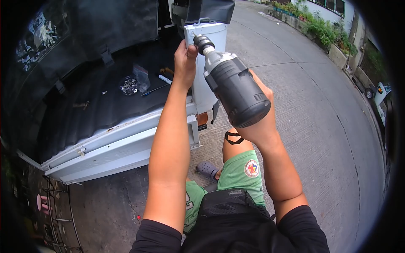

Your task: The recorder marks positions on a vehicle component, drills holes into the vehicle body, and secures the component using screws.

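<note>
One cordless drill (236, 88), two hands: right hand (261, 122) gripping, left hand (184, 59) steadying.

The left hand (184, 59) and the cordless drill (233, 86) in the right hand (260, 122) crowded the white corner post (209, 63) of the truck bed (97, 105), leaving almost no gap at the drill's nose. A dark tarp (206, 9) hung just above the post and closed the way from above. To the left, the ribbed bed floor lay mostly open, broken only by a small plastic bag of screws (134, 82) and a few slim tools (162, 80) near the post. The dropped white tailgate (122, 147) barred a low approach. To the right, the concrete road (320, 126) gave wide free room.
</note>
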Available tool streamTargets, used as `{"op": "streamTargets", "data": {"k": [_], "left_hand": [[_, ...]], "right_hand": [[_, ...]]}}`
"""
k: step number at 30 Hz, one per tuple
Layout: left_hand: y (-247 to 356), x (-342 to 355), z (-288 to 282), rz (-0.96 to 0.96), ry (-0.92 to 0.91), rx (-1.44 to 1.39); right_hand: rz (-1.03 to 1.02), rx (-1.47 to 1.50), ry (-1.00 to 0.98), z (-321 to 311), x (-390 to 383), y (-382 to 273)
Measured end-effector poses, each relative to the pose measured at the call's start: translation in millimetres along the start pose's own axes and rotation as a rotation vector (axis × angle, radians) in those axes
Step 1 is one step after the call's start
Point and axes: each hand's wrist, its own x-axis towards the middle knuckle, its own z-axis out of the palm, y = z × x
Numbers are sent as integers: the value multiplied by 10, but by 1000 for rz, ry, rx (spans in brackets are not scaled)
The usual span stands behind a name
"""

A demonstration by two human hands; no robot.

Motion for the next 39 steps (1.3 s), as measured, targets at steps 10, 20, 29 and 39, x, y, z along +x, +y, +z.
{"op": "streamTargets", "data": {"k": [10, 20, 29, 39], "left_hand": [[11, 18, 5, 29, -2, 30], [34, -16, 53, 41, -3, -19], [-1, -3, 55, 33, -4, -12], [-110, 19, 12, 25, -33, -55]], "right_hand": [[-14, 50, 35, 28, -8, 20], [-15, 24, 13, 0, 18, 3], [79, 84, -22, -39, 28, -39], [99, -66, -73, -65, 78, -245]]}}
